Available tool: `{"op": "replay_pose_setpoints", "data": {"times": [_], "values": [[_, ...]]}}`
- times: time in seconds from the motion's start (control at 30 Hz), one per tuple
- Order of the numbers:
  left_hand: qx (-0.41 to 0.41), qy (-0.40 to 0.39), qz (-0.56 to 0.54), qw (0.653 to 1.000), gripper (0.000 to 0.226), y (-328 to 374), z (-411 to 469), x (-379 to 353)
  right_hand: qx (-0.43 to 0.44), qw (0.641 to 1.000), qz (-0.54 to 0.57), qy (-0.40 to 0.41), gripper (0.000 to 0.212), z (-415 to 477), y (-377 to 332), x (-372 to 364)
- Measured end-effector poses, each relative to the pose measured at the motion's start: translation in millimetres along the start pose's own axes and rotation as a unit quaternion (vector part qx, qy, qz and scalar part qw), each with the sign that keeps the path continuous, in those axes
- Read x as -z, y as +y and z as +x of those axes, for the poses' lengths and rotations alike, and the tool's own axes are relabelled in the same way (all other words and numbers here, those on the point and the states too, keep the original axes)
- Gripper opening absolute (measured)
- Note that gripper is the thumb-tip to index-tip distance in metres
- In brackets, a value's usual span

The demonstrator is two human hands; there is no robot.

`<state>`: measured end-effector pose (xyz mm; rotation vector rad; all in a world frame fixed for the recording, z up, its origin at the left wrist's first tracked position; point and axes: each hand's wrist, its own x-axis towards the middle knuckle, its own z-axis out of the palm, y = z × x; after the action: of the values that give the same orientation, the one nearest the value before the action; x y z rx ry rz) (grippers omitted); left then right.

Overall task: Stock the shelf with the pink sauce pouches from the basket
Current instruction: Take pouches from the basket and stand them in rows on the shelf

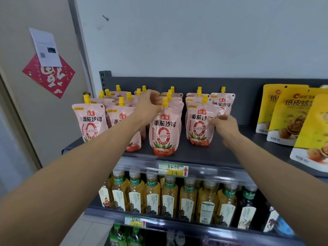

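Several pink sauce pouches with yellow caps stand upright in rows on the dark grey top shelf (198, 153). My left hand (148, 107) reaches over them and pinches the top of the front middle pouch (164, 132), just beside its yellow cap. My right hand (225, 126) grips the right edge of the front right pouch (199, 125). Another front pouch (89, 121) stands at the far left. The basket is out of view.
Yellow walnut snack bags (287, 114) stand on the same shelf to the right. Below, bottles of yellow tea (168, 194) fill the second shelf, with price tags (173, 170) on the shelf edges. A door with a red paper decoration (49, 75) is at the left.
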<state>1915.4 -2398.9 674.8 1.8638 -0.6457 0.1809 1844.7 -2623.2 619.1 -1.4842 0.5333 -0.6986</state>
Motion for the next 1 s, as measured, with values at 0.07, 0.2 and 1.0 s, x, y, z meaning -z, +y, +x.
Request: {"op": "replay_pose_setpoints", "data": {"times": [0.07, 0.2, 1.0], "values": [[-0.042, 0.019, 0.048, 0.998, 0.047, 11, -2, 1, 0.035, 0.998, -0.039, 0.031, 0.031, -10, -4, 5], [-0.109, 0.048, 0.060, 0.991, 0.044, 30, -20, -5, 0.112, 0.985, -0.116, 0.058, 0.028, -42, -9, 18], [0.343, -0.263, 0.171, 0.885, 0.012, -256, -322, -117, -0.179, 0.916, -0.316, -0.168, 0.002, -233, 322, 80]]}}
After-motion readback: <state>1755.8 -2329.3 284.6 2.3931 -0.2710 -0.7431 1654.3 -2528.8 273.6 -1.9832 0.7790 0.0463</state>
